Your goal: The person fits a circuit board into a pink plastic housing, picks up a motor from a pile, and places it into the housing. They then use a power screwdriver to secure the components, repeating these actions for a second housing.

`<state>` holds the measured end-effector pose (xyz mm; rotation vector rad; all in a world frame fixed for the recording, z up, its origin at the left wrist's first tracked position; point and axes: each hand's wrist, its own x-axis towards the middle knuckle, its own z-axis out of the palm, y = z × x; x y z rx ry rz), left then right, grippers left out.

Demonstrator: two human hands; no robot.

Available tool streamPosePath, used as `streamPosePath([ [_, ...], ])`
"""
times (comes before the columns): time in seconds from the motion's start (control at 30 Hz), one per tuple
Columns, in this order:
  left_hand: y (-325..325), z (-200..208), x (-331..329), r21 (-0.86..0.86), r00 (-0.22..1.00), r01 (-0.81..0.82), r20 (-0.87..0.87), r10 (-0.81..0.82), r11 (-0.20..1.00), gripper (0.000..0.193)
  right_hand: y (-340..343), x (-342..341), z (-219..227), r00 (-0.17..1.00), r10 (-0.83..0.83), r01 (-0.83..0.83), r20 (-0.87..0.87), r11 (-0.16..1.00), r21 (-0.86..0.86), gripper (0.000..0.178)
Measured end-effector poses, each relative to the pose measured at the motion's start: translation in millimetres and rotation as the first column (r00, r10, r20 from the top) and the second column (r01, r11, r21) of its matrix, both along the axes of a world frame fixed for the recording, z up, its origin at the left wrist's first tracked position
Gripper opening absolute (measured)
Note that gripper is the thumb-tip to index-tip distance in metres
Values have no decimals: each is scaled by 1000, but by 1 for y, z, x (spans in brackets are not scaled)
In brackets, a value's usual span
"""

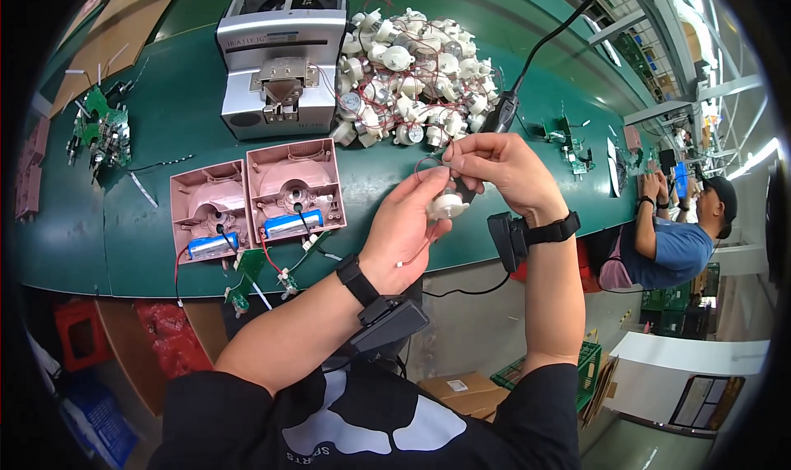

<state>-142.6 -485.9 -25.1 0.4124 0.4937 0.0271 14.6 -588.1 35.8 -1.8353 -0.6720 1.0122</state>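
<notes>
Two pink shells (278, 172) partly filled, one white unit (446, 208) in hand.
Blue cells (292, 224) sit in both shells, green boards (245, 277) lie before them, so that part looks done; the unit's work looks unfinished. The left hand (402, 229) grasps the unit, outside the shells, while the right hand (512, 173) seems to pinch a wire (423, 160) above it (the loose pile (412, 79) behind holds many more units).

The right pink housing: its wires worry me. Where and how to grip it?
Probably pinch the right pink housing by its right wall, from the right: that thin rim looks bare, while the left pink housing crowds its left and wires cross its near edge.
</notes>
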Motion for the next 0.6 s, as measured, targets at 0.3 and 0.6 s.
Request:
streamPosePath([
  [0.3, -3, -10, 12, -42, 993, -108, 38, 109, 993, 17, -6, 0, 4, 999, -34, 34, 38, 999, -16, 16],
  [0.6, 1, -25, 16, -14, 988, -125, 85, 126, 992, 16, -9, -1, -6, 987, -104, 113, -123, 991, 72, 18],
])
